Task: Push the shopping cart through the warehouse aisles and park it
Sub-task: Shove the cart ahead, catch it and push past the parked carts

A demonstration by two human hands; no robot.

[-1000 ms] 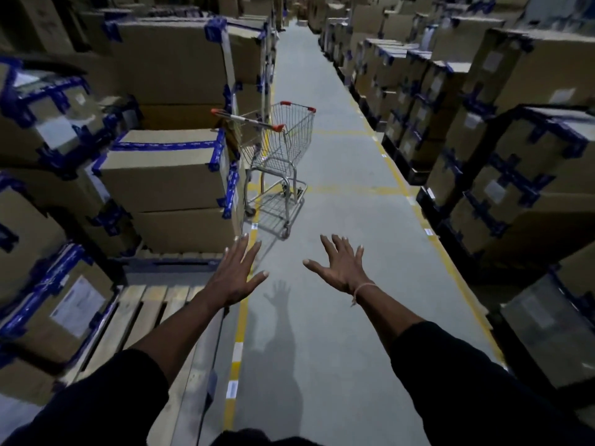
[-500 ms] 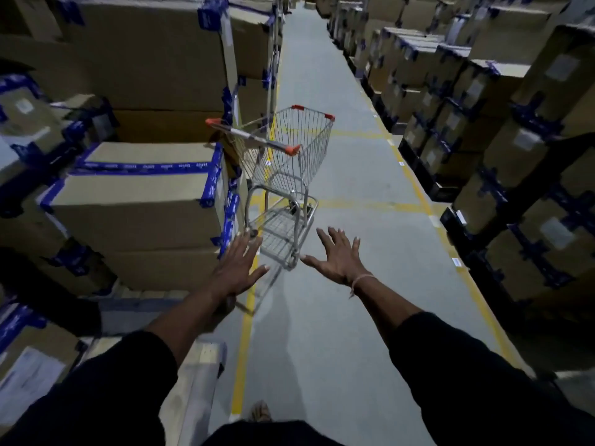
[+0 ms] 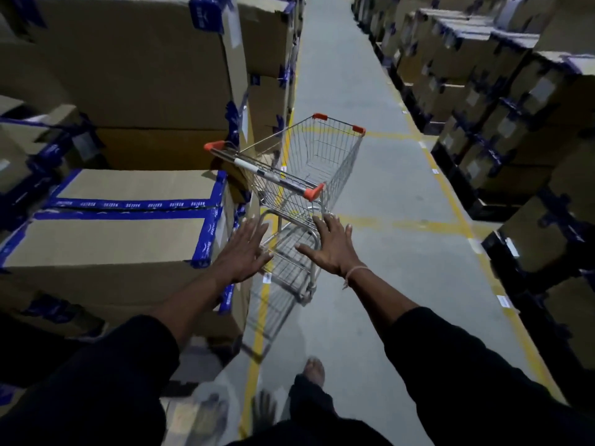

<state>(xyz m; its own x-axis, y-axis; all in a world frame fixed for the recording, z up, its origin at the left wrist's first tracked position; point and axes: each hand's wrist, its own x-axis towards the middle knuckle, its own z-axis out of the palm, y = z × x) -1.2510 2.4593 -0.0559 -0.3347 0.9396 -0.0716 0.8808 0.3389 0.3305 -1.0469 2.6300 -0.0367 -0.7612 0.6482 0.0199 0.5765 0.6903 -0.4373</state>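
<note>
An empty wire shopping cart (image 3: 317, 156) with orange corner caps stands in the aisle beside the left stack of boxes. Its handle bar (image 3: 267, 172) runs across the near end, with orange ends. My left hand (image 3: 244, 249) and my right hand (image 3: 331, 246) stretch forward with fingers spread and straight, holding nothing. Both hands are below and short of the handle bar, not touching the cart. My right wrist carries a thin band.
Cardboard boxes with blue tape (image 3: 128, 220) are stacked close on the left; more boxes on dark pallets (image 3: 502, 123) line the right. A grey floor aisle (image 3: 370, 91) with yellow lines (image 3: 418, 225) runs ahead. My foot (image 3: 314, 370) is on the floor below.
I have walked up to the cart, which now looks much nearer and larger. My outstretched hands have closed in on its handle end, staying spread.
</note>
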